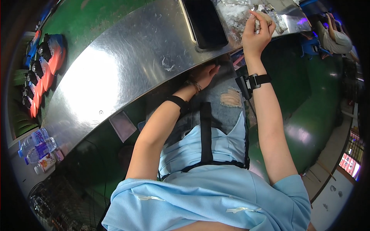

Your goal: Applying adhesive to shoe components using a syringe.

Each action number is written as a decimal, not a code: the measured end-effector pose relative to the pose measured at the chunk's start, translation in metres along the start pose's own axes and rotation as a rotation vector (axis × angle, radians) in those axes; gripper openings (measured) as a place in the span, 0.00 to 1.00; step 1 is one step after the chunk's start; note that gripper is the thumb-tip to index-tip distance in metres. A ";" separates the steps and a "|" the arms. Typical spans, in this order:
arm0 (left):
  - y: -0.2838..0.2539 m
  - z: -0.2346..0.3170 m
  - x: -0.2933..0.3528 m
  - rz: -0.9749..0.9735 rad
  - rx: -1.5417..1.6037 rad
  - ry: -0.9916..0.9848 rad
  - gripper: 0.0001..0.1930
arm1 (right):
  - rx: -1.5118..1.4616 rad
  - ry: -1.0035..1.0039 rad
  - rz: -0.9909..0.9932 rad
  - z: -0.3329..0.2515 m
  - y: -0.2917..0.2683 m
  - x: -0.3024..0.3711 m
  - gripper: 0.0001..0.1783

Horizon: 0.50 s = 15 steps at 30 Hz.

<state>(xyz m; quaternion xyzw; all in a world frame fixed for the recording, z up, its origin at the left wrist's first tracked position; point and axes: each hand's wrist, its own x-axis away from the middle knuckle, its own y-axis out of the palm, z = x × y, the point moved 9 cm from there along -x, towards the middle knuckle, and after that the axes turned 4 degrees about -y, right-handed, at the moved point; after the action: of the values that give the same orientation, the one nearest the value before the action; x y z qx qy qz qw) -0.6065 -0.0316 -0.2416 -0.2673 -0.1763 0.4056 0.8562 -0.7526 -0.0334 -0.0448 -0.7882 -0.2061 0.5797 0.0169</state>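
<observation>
White, crumpled, loose material [233, 14] was heaped on the shiny metal table [142, 46], toward its right end and close to the front edge. The right hand [259, 32] was positioned over the heap's right part, fingers curled narrowly; whether anything was gripped could not be determined. Small clear pieces [280, 21] were scattered just to its right. A flat black-screened device with a gold side [206, 23] was placed left of the heap, its lower end near the edge. The left hand [208, 75] was held below tabletop level, above the blue denim trousers [221, 113], fingers loosely bent; its contents could not be determined.

Caution: light material could be swept off by a broad wrist stroke. The thin dark cable [252, 107] below the black wrist module [243, 86] could be snagged on the table edge.
</observation>
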 end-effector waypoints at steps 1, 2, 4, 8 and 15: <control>0.000 -0.001 -0.001 0.009 0.003 0.039 0.22 | 0.002 0.002 -0.004 -0.001 0.000 0.000 0.07; 0.001 -0.006 -0.005 0.004 0.006 0.038 0.22 | -0.013 0.021 0.008 -0.001 0.000 0.001 0.07; 0.016 -0.024 -0.015 -0.136 -0.121 -0.080 0.19 | -0.020 0.037 0.020 -0.002 -0.002 0.003 0.07; 0.002 -0.010 -0.027 0.335 -0.346 0.084 0.19 | -0.014 0.049 -0.016 -0.005 0.001 -0.001 0.07; 0.024 0.010 -0.049 0.279 -0.306 0.128 0.19 | -0.025 0.065 0.003 0.003 0.004 0.002 0.07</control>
<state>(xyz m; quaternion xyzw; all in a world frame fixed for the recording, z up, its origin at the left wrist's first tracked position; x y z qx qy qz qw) -0.6558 -0.0540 -0.2519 -0.4410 -0.1422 0.4707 0.7508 -0.7538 -0.0366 -0.0490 -0.8070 -0.2114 0.5512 0.0131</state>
